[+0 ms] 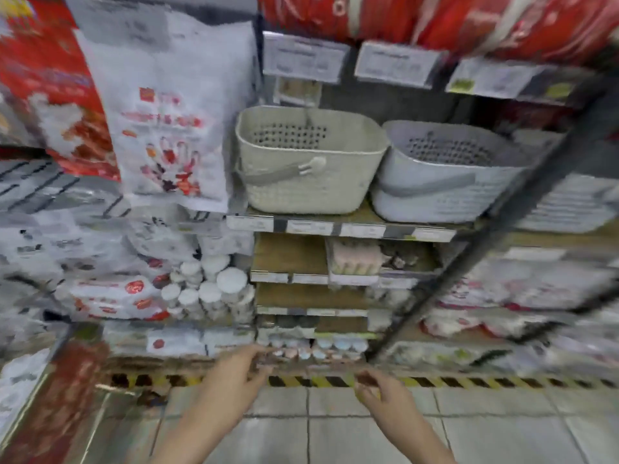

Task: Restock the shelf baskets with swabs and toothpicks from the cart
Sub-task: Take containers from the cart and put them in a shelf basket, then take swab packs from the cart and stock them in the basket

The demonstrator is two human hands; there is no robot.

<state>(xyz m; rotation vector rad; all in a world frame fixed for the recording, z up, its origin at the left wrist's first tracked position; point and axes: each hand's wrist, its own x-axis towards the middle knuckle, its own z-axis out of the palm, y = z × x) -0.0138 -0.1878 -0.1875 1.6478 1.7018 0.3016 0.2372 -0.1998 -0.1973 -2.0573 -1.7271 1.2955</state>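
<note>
On the upper shelf (338, 226) two baskets, cream (310, 162) and grey (445, 175), stand side by side above a tiled floor (335, 437) edged with hazard tape (469, 382). Low down, the left hand (234, 373) reaches toward small tubs (318, 349), fingers loose; the right hand (382, 393) seems to pinch something blurred.

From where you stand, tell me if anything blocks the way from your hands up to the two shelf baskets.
Nothing visible does. Both hands, left hand and right hand, are low near the bottom shelf; the cream basket and grey basket sit open-topped on the shelf above. The dark upright post stands right of the path.
</note>
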